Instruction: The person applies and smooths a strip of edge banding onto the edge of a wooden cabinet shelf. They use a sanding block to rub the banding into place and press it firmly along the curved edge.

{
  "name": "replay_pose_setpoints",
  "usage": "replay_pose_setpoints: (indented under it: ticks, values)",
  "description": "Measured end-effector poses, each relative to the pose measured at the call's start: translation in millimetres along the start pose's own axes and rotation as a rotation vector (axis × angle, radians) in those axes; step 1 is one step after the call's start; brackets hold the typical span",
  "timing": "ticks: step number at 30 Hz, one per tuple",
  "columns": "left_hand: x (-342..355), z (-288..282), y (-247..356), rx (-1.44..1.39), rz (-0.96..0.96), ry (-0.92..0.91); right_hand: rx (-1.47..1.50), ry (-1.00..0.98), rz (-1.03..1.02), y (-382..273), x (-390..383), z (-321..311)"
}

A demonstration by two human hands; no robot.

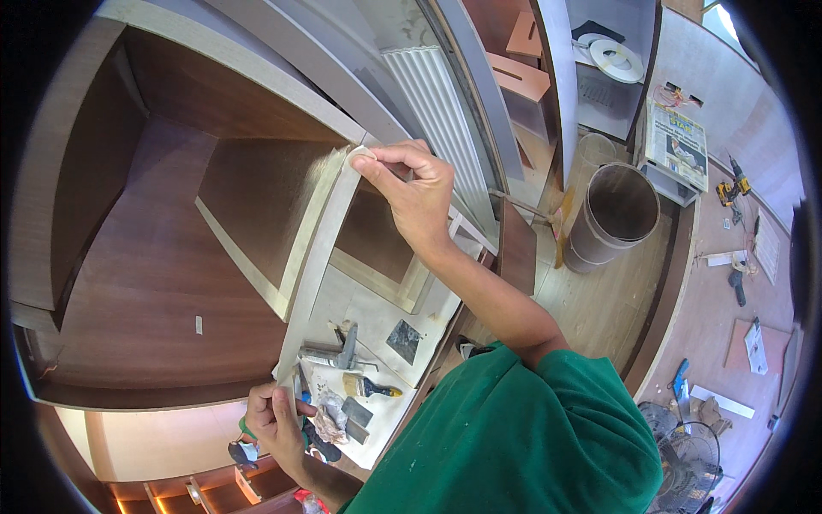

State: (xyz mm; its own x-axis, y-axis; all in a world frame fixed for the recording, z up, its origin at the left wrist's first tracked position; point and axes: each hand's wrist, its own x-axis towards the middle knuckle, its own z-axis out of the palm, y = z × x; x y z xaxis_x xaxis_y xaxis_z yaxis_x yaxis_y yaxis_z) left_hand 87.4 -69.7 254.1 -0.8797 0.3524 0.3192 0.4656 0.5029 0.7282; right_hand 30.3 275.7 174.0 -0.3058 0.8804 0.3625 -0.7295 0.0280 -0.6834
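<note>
"Holding what?"
"From here, I see the right hand pinch the pale edge strip along the cabinet; left hand, can't tell. Probably light, bendy: take both ends."

Printed text shows on the newspaper, which lies on top of a white box. Its upper part has a large heading in yellow and blue, and under this there are dark headline letters, near a photo. The smaller lines are too tiny for reading. Inside the brown cabinet is a small white sticker; I cannot tell whether it carries writing.
</note>
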Motion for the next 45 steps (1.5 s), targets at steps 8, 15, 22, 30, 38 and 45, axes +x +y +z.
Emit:
replay_pose_setpoints:
  ticks: [8, 15, 22, 30, 38, 45]
  values:
    - [-0.2, 1.4, 2.6, -0.017, -0.006, -0.008, 0.038, 0.026, 0.01, 3.6, -0.7, 2.5]
    - [-0.7, 1.1, -0.5, -0.04, -0.017, 0.002, 0.01, 0.026, 0.004, 5.0, -1.5, 3.0]
    - [-1.7, 4.3, -1.0, -0.058, -0.028, 0.032, 0.026, 0.034, 0.007, 3.9, -2.0, 4.3]
    - [-1.0, 1.5, -1.4, -0.046, -0.031, 0.014, 0.002, 0.038, -0.025, 7.3, -2.0, 4.8]
    - [1.2, -2.5, -3.8, -0.043, -0.02, -0.012, 0.029, 0.059, -0.021, 6.2, -3.0, 7.6]
    - [0.3, -0.4, -10.5, -0.048, 0.005, -0.006, -0.064, 0.077, -0.115, 9.3, -5.2, 10.2]
